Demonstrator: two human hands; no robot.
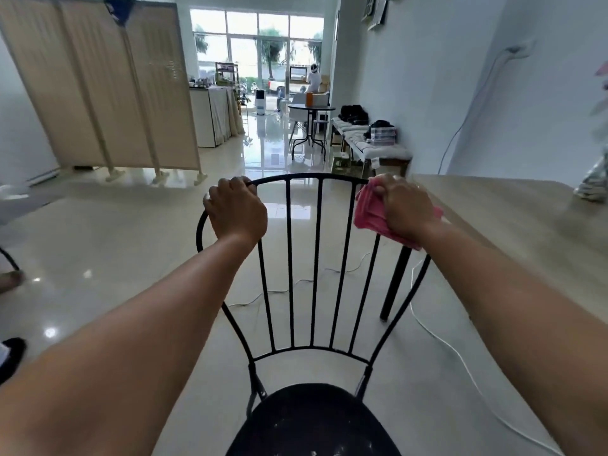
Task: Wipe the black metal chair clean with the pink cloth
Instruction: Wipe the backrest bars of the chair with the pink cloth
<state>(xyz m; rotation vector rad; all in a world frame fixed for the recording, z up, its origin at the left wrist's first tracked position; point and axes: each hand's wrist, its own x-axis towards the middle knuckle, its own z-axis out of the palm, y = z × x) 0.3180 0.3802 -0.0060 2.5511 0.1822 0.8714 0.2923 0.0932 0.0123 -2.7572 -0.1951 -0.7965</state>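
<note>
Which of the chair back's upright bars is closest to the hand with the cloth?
The rightmost thin black upright bar: its top runs up under the pink cloth gripped by the right hand. The other bars stand further left.

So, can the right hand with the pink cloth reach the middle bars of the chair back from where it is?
Probably yes. The right hand holds the pink cloth at the top rail's right end; the middle bars stand bare beside it, nothing between.
</note>
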